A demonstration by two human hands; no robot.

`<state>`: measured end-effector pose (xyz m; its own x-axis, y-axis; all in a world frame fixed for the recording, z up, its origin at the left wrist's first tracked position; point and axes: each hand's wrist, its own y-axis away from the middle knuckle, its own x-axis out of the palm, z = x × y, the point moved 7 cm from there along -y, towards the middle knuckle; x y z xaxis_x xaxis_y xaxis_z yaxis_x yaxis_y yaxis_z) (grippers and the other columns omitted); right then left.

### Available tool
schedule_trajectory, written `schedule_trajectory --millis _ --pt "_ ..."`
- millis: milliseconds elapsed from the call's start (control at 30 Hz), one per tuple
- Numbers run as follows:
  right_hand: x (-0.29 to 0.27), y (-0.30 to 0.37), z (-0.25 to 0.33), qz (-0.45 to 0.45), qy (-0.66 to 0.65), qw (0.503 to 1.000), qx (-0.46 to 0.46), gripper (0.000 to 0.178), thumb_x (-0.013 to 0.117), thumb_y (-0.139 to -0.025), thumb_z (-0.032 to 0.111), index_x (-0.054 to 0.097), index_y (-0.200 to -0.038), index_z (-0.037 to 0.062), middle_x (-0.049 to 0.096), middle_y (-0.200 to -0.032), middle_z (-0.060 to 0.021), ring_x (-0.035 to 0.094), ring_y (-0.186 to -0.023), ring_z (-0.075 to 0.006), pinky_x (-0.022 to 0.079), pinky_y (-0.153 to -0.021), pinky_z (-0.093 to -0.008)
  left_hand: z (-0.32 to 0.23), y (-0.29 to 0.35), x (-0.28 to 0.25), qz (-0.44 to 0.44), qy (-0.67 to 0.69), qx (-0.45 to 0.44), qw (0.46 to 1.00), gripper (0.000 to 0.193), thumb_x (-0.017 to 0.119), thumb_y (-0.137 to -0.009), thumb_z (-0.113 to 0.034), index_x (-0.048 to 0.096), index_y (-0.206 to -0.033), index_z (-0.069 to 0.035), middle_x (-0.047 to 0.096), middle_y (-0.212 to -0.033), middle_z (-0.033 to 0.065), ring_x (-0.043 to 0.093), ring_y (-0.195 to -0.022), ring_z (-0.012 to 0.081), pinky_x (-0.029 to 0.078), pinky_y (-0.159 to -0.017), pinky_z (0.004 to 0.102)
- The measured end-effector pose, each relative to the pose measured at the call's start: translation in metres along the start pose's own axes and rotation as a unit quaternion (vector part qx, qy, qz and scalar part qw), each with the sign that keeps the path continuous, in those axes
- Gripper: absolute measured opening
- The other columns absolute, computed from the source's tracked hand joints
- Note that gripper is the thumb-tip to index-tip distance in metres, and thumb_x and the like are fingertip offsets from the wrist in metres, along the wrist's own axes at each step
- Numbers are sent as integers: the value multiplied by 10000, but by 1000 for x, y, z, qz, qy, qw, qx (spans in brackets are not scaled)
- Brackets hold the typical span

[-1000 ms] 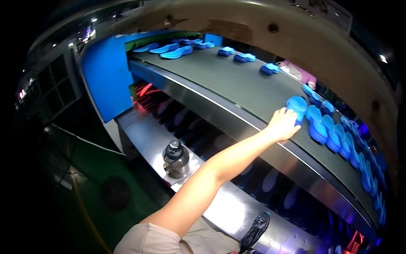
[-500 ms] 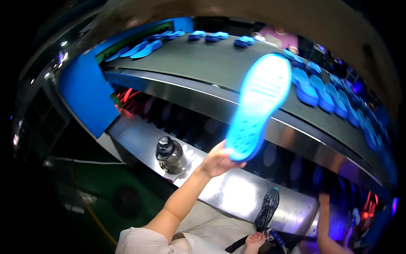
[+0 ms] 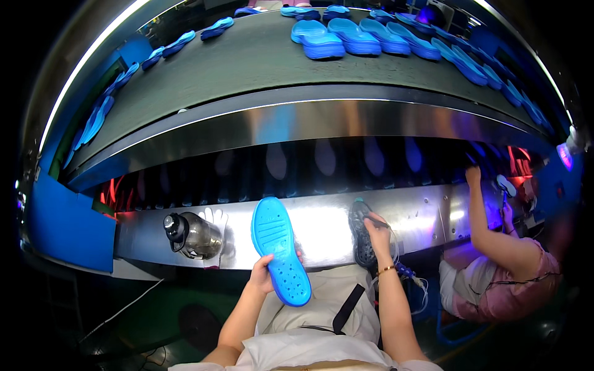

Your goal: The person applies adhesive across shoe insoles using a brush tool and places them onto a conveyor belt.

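Evidently, the left hand (image 3: 264, 274) pinched the blue sole (image 3: 280, 238) by its edge, at the centre of the frame, partly over the metal table (image 3: 322, 232). Right of centre, the right hand (image 3: 379, 236) seemed to pinch a thin dark tool (image 3: 378, 222) over the black sole (image 3: 364, 250) lying there. Good handling probably called for a firm edge hold, its face left uncovered, and a light, steady pinch on the tool.

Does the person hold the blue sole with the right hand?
No, the left hand holds the blue sole, while the right hand is at the dark sole.
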<state>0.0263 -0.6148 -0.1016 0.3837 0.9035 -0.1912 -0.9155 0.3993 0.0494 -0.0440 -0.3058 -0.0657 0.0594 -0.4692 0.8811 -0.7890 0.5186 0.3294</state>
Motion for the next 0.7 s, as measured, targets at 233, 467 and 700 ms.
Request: schedule_trajectory --millis 233,467,700 --pt "0 -5 7 -23 -352 931 90 257 617 -858 86 573 -1059 -68 629 -977 -146 639 -828 -187 529 -734 -247 5 -1 12 10 -171 32 985 844 507 -813 -601 293 -1387 -19 427 -1329 228 456 -1200 354 333 -1037 503" --pt "7 56 103 135 -438 888 32 252 587 -820 -16 571 -1064 -78 632 -1023 -186 631 -934 -225 505 -866 -312 19 -57 57 41 -40 -42 997 1068 69 -719 -853 352 -1376 -60 487 -1264 195 494 -1137 340 364 -1001 486" --pt "39 55 139 170 -397 901 34 231 612 -804 15 619 -1016 -74 653 -973 -159 609 -881 -183 462 -828 -294 40 -47 109 109 -1 -53 993 1022 34 -745 -825 313 -1390 -82 506 -1213 239 552 -1051 356 442 -915 498"
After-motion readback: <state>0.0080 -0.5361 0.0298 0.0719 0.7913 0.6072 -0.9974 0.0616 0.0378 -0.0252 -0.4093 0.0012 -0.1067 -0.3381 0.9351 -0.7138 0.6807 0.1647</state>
